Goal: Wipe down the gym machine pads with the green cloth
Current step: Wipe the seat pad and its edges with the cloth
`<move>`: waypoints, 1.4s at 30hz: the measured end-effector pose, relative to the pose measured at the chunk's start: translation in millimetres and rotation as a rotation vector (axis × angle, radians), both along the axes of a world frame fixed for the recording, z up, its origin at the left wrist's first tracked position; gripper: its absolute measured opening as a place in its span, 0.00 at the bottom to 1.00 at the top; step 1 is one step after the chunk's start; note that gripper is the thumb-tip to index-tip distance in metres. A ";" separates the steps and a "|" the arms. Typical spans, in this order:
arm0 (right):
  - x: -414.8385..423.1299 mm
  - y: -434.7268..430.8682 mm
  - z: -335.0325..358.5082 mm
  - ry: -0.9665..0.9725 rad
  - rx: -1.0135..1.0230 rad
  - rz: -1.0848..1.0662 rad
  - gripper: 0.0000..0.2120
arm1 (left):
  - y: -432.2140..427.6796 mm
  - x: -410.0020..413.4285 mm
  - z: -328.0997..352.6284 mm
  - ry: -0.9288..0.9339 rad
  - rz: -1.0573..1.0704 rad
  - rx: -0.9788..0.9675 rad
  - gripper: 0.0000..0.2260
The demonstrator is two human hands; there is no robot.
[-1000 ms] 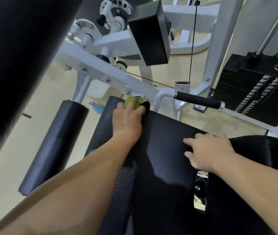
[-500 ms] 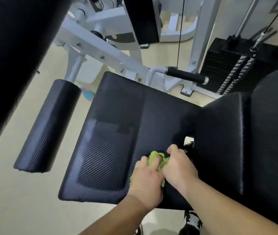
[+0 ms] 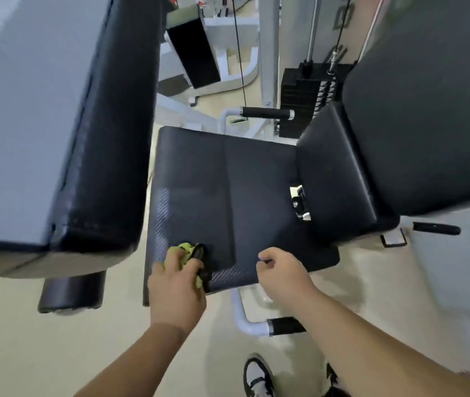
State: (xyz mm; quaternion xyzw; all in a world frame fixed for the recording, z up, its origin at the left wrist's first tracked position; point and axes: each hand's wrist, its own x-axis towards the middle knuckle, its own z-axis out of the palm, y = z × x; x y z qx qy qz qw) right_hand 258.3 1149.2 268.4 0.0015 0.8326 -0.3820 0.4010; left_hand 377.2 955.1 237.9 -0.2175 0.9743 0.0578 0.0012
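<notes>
On one seat pad (image 3: pixel 228 181), left hand (image 3: pixel 176 285) grips one green cloth (image 3: pixel 183 249).

wt stack (image 3: pixel 299 101), blk grip (image 3: pixel 266 113), shoe (image 3: pixel 256 376), beige floor (image 3: pixel 27 353)

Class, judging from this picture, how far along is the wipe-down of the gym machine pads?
Done: no pad shows proof of wiping. In hand: the left hand grips the green cloth on the near left corner of the seat pad; the right hand is at its near edge. Left, seemingly: the backrest pad, the side pad, the roller pad.
</notes>
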 end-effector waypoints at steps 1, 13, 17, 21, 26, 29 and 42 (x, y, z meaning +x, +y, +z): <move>13.1 2.4 6.3 -0.011 -0.015 -0.029 0.13 | 13.5 10.9 -2.0 -0.023 -0.022 0.029 0.12; 141.4 72.9 50.3 -0.117 -0.067 -0.293 0.12 | 75.5 133.3 17.5 -0.216 -0.169 0.583 0.19; 176.6 69.9 81.6 -0.129 -0.103 -0.370 0.09 | 70.3 143.4 82.1 -0.138 -0.132 0.659 0.18; 203.3 42.3 132.8 -0.155 -0.164 -0.476 0.09 | 53.8 152.0 135.1 -0.083 -0.062 0.761 0.21; 244.3 -1.4 164.3 -0.109 -0.218 -0.520 0.06 | 18.3 162.8 166.7 -0.149 -0.195 0.808 0.22; 267.3 -39.5 169.7 -0.115 -0.233 -0.607 0.07 | -22.0 169.0 170.7 -0.228 -0.257 0.846 0.34; 330.1 -185.2 162.9 -0.115 -0.272 -1.037 0.07 | -188.4 183.0 160.8 -0.304 -0.346 0.698 0.27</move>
